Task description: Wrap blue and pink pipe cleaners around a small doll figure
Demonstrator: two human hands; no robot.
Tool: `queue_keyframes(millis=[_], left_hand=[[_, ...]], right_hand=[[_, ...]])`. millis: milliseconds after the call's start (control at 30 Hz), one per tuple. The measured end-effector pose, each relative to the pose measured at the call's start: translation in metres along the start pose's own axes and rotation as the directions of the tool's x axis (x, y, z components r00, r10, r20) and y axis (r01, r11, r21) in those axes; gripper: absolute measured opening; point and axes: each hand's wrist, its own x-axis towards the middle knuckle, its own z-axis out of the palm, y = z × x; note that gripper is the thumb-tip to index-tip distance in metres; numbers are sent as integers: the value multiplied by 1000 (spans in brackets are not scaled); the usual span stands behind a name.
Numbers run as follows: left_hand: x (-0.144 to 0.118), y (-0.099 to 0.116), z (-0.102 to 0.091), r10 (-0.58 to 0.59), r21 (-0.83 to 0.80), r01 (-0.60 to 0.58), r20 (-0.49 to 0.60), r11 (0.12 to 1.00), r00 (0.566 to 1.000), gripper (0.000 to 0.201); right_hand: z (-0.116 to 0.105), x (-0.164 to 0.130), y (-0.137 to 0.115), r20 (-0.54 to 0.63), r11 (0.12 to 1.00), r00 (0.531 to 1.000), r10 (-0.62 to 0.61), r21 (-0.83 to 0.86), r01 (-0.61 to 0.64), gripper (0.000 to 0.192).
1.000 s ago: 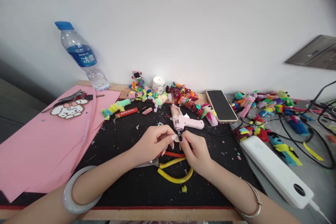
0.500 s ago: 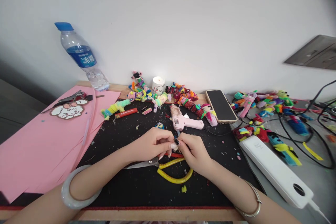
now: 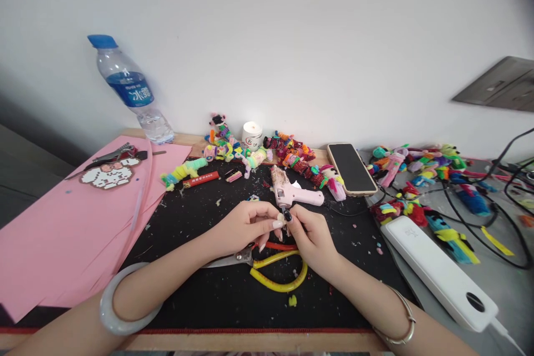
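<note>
My left hand [image 3: 249,227] and my right hand [image 3: 312,236] meet over the middle of the black mat [image 3: 200,300]. Both are closed, thumb against fingers, fingertips touching or nearly so. Between the tips shows a small pale piece [image 3: 282,219], too little visible to name. Just beyond the fingertips lies a pink hot glue gun [image 3: 298,194], its body smeared with brown residue. Under my hands rest scissors with yellow-wrapped handles [image 3: 278,288], their blades pointing left and partly hidden by my left hand. A small yellow-green scrap [image 3: 292,301] sits in front of them.
Pink paper sheets [image 3: 75,233] cover the left side, with a water bottle [image 3: 131,92] behind. Colourful fuzzy figures [image 3: 306,169] line the back beside a white roll [image 3: 252,134] and a phone [image 3: 352,169]. At right are a white power bank [image 3: 438,272], cables and more figures.
My hands have shifted slightly up, and the fingertips have turned a little around the small pale piece. More of the scissors' red part shows beneath. Everything else stays in place.
</note>
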Motion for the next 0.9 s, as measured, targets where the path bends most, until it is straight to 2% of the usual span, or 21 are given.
queue_keyframes(millis=[133, 300, 500, 633, 767, 900], left_hand=[[-1, 2, -3, 1, -18, -1, 24, 1000, 1000, 21], [-1, 3, -7, -31, -97, 47, 152, 994, 988, 23], [-2, -2, -13, -108, -174, 169, 312, 970, 944, 22], [-2, -3, -16, -113, -184, 200, 396, 962, 911, 21], [-2, -3, -17, -140, -195, 242, 426, 950, 894, 21], [-1, -4, -16, -152, -220, 256, 400, 942, 904, 22]], right_hand=[[-1, -1, -2, 19, 1000, 1000, -16, 1, 16, 28], [-1, -2, -2, 58, 996, 995, -83, 28, 81, 26], [1, -2, -2, 149, 985, 979, -139, 127, 120, 22], [2, -3, -2, 166, 979, 968, -188, 107, 171, 20], [1, -4, -1, 193, 964, 945, -264, 87, 252, 18], [0, -3, -2, 193, 959, 939, -283, 65, 276, 21]])
